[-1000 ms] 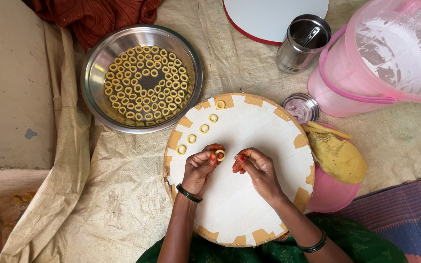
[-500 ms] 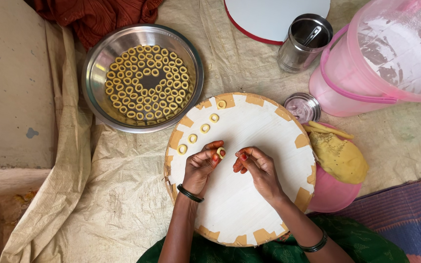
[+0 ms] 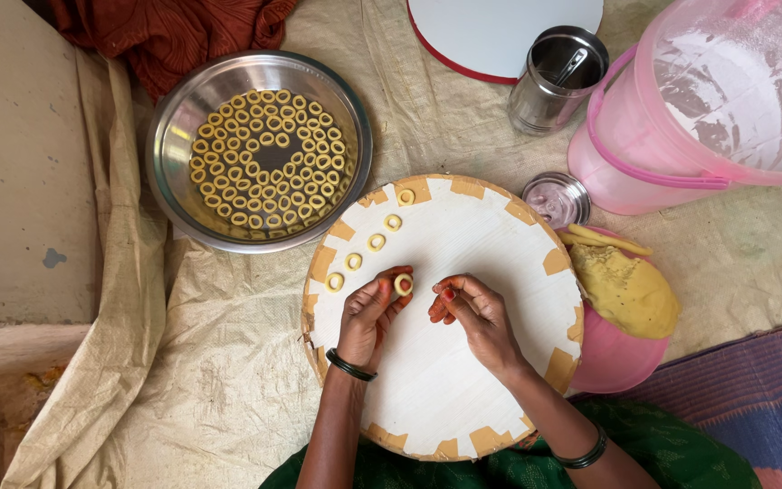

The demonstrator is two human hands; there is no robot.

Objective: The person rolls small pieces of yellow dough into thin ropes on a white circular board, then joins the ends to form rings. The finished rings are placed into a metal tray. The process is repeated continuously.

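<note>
Shaping dough rings over a round white board

The left hand (image 3: 368, 312) is pinching a small dough ring (image 3: 403, 284) in a closed fingertip grip, just above the round white board (image 3: 463, 362) — the right hand (image 3: 472, 312) is hovering beside it, fingers curled loosely with nothing visibly in its grip. Four finished rings (image 3: 376, 242) are lying in a line on the board's upper left. A steel pan (image 3: 174, 181) full of rings is sitting beyond — a lump of yellow dough (image 3: 626, 290) is resting on a pink bowl at the right.

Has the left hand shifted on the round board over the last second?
Barely. The left hand stays by the same spot on the round board, just below the row of dough rings, pinching a ring; only its fingers adjusted.
</note>
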